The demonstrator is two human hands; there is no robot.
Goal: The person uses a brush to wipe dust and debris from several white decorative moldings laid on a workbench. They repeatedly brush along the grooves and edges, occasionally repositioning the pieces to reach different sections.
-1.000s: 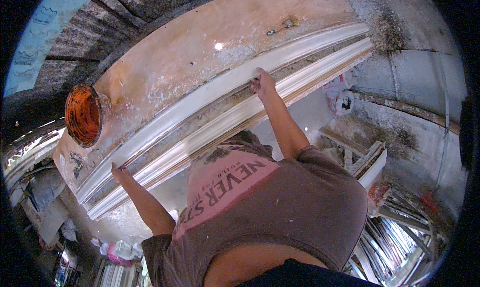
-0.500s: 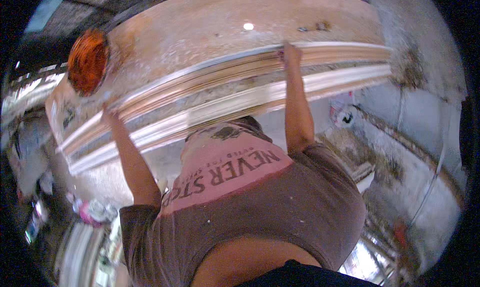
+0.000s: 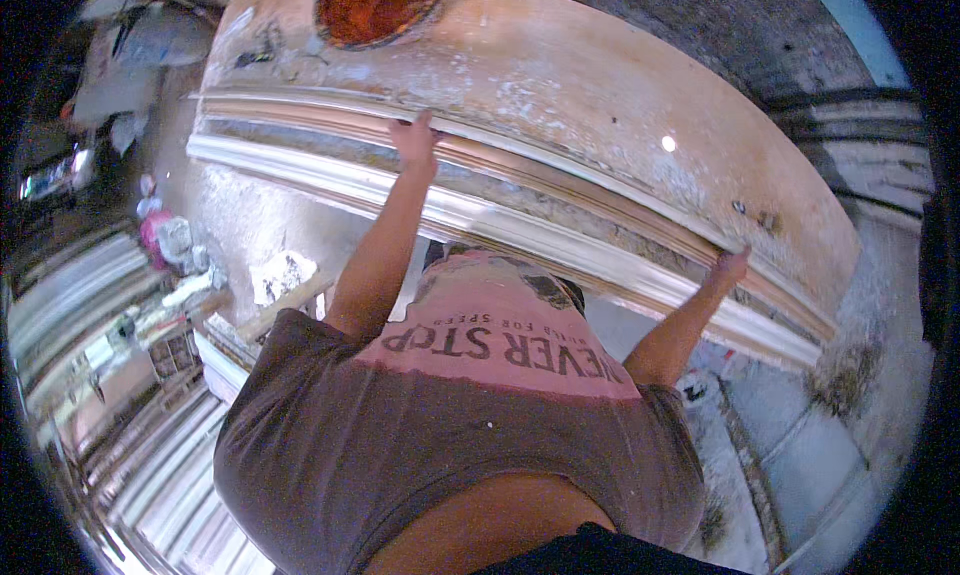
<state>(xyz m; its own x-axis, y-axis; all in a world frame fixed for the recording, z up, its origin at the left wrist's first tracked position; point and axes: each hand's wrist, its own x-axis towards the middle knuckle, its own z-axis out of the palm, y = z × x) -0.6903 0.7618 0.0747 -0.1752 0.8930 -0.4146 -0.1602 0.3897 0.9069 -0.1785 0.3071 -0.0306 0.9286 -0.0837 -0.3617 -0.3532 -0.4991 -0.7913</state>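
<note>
A long moulding strip (image 3: 575, 182), brown along its middle with pale edges, lies across a worn tan tabletop (image 3: 560, 80). My left hand (image 3: 415, 143) is closed round it left of the middle, thumb and fingers over its far edge. Toward its right end my right hand (image 3: 733, 267) grips the same strip, with the fingers partly hidden. On the side closer to my body, a second, whiter moulding strip (image 3: 530, 237) runs almost parallel, and a gap separates the two. Neither hand touches this whiter strip.
A round basin (image 3: 380, 10) with orange-brown insides stands at the table's far left. Small dark bits (image 3: 757, 216) lie beyond my right hand. Stacked long strips (image 3: 180, 475) fill the lower left, near a pink and clear bag (image 3: 170, 237). A pale container (image 3: 692, 386) sits below the table's right part.
The view has swung round, so table and basin appear shifted rightward. Both hands have moved right along the brown strip, the left away from its left end, the right closer to its right end.
</note>
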